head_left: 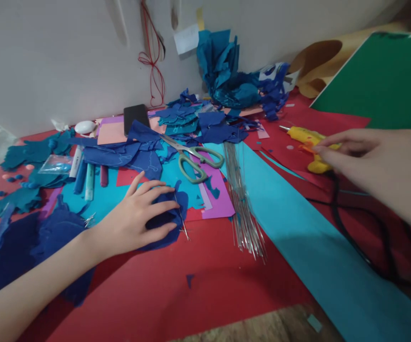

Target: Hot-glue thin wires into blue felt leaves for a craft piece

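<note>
My left hand (139, 213) lies with its fingers spread on a dark blue piece of felt (171, 240). Just past its fingertips is a thin wire (183, 221) with small branching ends. At the right, the thumb and fingers of my right hand (355, 147) are pinched together at the yellow glue gun (303, 136), by its orange trigger. The gun lies on the red sheet with its nozzle to the left. Green-handled scissors (193, 161) lie partly open beyond my left hand. A bundle of thin wires (243, 209) rests between my hands.
A long light blue strip (298, 228) runs toward the lower right. A black cord (355, 256) trails from the glue gun. Markers (89, 180), a black phone (136, 118) and blue scraps fill the left and back. A green board (379, 85) stands back right.
</note>
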`<state>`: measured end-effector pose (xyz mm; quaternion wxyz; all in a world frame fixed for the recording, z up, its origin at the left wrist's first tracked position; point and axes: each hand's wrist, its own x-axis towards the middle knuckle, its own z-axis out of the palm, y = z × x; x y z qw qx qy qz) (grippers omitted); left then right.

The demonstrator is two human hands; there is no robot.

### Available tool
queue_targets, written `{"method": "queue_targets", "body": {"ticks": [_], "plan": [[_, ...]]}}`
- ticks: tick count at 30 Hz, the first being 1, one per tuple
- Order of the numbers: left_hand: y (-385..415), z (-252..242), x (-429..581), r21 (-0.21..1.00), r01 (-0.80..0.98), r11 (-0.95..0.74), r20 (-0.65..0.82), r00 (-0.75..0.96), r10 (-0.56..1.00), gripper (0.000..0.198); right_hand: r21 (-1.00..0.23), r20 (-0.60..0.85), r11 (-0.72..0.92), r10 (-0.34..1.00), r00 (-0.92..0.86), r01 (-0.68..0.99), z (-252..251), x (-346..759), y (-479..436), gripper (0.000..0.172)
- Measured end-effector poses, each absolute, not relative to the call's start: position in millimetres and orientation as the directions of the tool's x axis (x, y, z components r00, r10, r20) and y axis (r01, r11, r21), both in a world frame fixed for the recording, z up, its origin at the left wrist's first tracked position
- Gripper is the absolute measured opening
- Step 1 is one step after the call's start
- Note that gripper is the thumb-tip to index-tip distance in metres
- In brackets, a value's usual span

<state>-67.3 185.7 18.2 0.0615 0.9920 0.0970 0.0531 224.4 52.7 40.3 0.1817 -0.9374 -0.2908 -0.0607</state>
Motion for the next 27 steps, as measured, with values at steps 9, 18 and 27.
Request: {"method": "queue_targets", "body": {"ticks": [9,18,27], "plan": [[169.3,10.8,-60.7,0.099,0.297,-0.950,0.183,0.933,0.311,0.045,-0.242,0.313,-0.723,0.573,0.758,0.647,29.7,233.9,49.9,0.009],[173.5,13.4,-60.2,0.154,0.307,-0.939,0.169,0.928,0.331,0.041,-0.299,0.413,-0.170,0.864,0.288,0.939,24.6,196.5,47.0,0.009],[178.5,14.6,-62.7,0.182,0.310,-0.933,0.126,0.934,0.335,0.036,-0.327,0.258,0.496,0.866,-0.429,0.805,13.9,115.7,74.7,0.025]]}}
